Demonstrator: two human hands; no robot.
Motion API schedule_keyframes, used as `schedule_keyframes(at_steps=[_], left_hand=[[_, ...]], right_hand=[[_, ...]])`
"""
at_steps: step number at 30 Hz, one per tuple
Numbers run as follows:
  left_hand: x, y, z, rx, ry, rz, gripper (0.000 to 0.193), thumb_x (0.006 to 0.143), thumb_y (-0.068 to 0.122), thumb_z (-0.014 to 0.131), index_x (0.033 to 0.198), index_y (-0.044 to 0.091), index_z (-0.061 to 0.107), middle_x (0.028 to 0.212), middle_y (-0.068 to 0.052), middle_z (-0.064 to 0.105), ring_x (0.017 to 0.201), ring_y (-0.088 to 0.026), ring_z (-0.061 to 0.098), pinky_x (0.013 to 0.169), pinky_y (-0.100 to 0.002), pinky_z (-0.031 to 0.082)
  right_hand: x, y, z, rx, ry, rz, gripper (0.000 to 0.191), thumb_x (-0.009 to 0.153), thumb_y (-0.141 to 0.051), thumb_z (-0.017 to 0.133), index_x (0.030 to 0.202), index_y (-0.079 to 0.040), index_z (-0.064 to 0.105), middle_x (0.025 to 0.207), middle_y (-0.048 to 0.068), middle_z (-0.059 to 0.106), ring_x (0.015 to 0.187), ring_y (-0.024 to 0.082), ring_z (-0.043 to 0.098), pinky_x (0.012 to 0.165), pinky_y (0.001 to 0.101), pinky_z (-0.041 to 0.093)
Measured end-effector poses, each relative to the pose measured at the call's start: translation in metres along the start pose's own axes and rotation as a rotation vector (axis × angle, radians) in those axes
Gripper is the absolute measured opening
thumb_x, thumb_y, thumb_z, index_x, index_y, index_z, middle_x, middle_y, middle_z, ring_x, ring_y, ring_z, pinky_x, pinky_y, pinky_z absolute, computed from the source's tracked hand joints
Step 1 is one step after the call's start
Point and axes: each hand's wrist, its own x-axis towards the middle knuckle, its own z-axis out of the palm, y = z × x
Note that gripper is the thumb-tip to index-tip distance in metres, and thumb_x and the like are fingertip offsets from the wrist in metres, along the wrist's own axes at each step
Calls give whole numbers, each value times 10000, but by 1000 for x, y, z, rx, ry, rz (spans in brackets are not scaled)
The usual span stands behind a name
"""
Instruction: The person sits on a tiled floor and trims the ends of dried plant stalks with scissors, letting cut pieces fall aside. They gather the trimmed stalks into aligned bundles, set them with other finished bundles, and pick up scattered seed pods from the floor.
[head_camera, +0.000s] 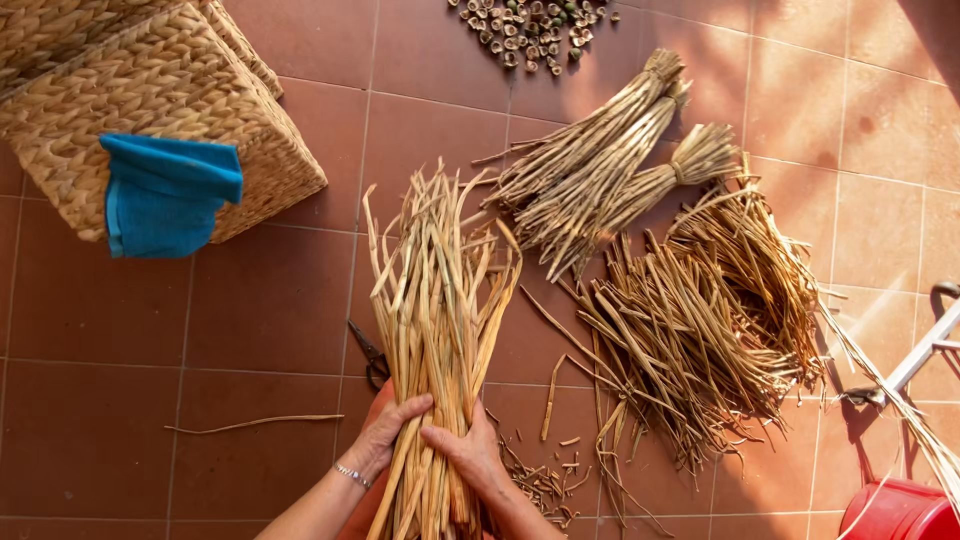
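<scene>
A thick bundle of pale dried stalks (435, 310) stands fanned out over the tiled floor in front of me. My left hand (385, 432) wraps the bundle's left side low down; a thin bracelet is on its wrist. From the right, my right hand (468, 452) clasps the same bundle at about the same height. Black scissors (370, 352) lie on the tiles just left of the bundle, partly hidden behind it.
Tied stalk bundles (600, 150) and a loose heap of darker stalks (700, 320) lie to the right. A woven basket (150, 90) with a blue cloth (165, 192) sits top left. Small seed pods (530, 25) lie at top. A red bucket (895, 510) stands bottom right.
</scene>
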Motion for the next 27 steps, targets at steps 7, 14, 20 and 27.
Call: schedule_keyframes(at_steps=[7, 14, 20, 27], left_hand=[[55, 168, 29, 5, -89, 69, 721, 758, 234, 842, 1359, -11, 527, 1192, -155, 699, 1081, -243, 719, 912, -376, 632], [125, 291, 47, -10, -35, 150, 622, 796, 231, 826, 1303, -37, 584, 1147, -173, 717, 1014, -251, 729, 864, -393, 626], [182, 374, 70, -79, 86, 177, 605, 818, 238, 794, 1313, -40, 586, 1164, -159, 719, 1007, -230, 733, 858, -373, 622], [251, 450, 93, -89, 104, 288, 609, 813, 226, 800, 1320, -32, 583, 1179, -150, 711, 1046, -249, 713, 913, -392, 604]], right_hand=[[96, -162, 10, 72, -127, -93, 983, 696, -393, 878, 1467, -47, 376, 1290, 174, 665, 1152, 273, 710, 991, 400, 604], [213, -259, 23, 142, -193, -153, 883, 733, -320, 870, 1433, -25, 421, 1270, 170, 669, 1112, 248, 700, 940, 378, 599], [311, -338, 21, 99, -260, -111, 878, 728, -367, 867, 1443, -44, 472, 1298, 126, 664, 1157, 228, 678, 973, 372, 571], [396, -416, 5, 60, -354, -287, 1036, 755, -403, 890, 1557, -47, 339, 1457, 154, 571, 1347, 248, 566, 1130, 388, 467]])
